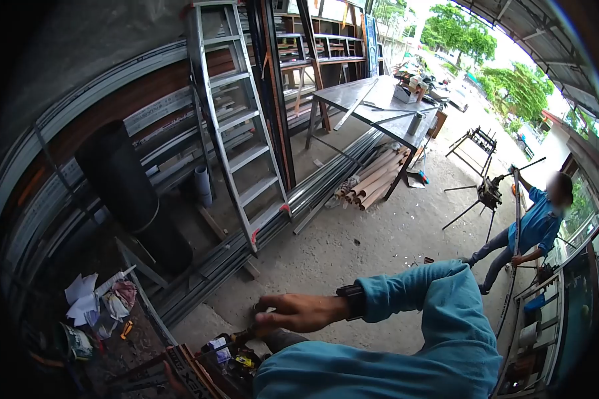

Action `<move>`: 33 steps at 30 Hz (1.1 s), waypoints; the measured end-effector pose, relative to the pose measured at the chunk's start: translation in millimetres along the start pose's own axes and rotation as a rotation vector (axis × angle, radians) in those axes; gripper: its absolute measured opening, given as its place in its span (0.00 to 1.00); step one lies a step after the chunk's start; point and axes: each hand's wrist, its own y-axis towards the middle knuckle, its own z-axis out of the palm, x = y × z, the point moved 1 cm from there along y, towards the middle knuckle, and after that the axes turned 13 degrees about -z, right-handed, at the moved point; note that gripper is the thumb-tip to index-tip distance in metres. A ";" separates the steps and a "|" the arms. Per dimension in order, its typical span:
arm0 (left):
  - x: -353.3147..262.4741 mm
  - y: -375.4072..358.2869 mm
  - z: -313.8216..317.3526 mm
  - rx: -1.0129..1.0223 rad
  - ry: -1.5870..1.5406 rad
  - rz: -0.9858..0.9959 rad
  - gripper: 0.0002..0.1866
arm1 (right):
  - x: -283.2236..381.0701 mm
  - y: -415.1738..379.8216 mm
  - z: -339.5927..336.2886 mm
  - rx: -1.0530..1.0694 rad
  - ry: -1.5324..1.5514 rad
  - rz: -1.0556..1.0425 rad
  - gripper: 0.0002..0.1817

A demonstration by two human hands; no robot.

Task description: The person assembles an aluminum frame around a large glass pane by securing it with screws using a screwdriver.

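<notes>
My right hand (301,312), with a dark watch on the wrist, reaches across my body at the lower middle. Its fingers are curled; what they hold, if anything, does not show clearly. Just below the fingertips is a dark cluttered spot with a small yellow and black item (245,361) and a white-and-purple packet (219,349). At the bottom edge, my left hand (174,380) shows only as a dim, partly cut-off shape beside a long piece with printed lettering (196,376). Its fingers cannot be made out.
An aluminium ladder (236,126) leans on racks of metal profiles. A metal-topped table (353,96) stands behind, with cardboard tubes (379,176) under it. At right, another person (536,223) holds a long bar beside a machine on legs (490,193). A yellow cutter (126,330) lies left.
</notes>
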 end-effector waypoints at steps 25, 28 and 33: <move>-45.8 -61.2 -25.4 -0.052 -0.077 0.263 0.25 | -1.1 -10.7 -3.2 0.284 -0.676 -0.585 0.23; -45.3 -74.9 -28.5 -0.071 -0.092 0.301 0.25 | 17.7 0.8 -1.2 0.119 -0.006 0.036 0.22; -41.0 -86.9 -34.3 -0.116 -0.123 0.298 0.25 | 27.4 -23.7 5.1 0.123 -0.393 -0.358 0.22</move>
